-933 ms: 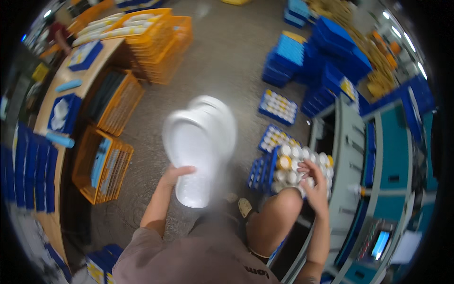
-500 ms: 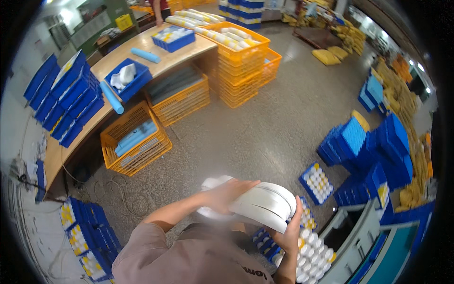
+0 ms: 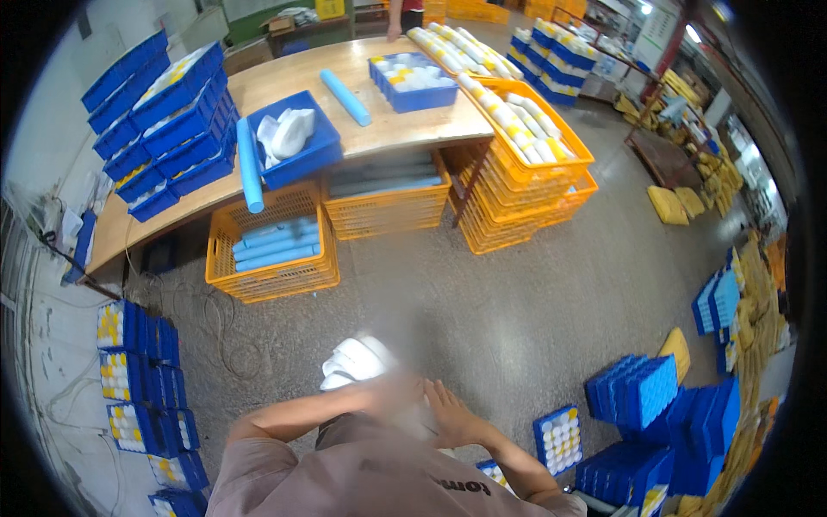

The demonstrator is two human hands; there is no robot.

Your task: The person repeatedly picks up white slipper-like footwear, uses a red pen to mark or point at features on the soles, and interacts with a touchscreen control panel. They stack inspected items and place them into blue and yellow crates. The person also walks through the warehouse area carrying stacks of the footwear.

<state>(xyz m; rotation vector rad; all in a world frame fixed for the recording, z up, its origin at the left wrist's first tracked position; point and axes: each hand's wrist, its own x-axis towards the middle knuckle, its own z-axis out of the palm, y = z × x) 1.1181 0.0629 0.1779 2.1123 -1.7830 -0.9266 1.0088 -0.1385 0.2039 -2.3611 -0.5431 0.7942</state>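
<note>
A stack of white curved pieces [image 3: 357, 360], smooth like moulded plastic or foam, is held close to my chest. I cannot make out their exact kind. One end of the stack sticks out past my left hand [image 3: 392, 395], which lies over it and is smeared by motion blur. My right hand [image 3: 454, 415] presses against the other side of the stack, with its fingers long and side by side. My hands and forearms hide the middle of the stack. Ahead on the table, a blue bin [image 3: 320, 153] holds similar white pieces [image 3: 289, 133].
A long wooden table [image 3: 297, 73] curves ahead, bearing light-blue tubes [image 3: 346, 96], a blue crate of white rolls [image 3: 422, 96] and stacked blue trays [image 3: 194, 112]. Orange crates [image 3: 276, 284] stand below and beside it. Blue crates [image 3: 633, 392] stand at the right. Another person's hand [image 3: 394, 30] is beyond.
My view has turned to the right and toward the table. The stack has come in closer to my body, and my right hand has shifted from its far end to nearer my left hand.
</note>
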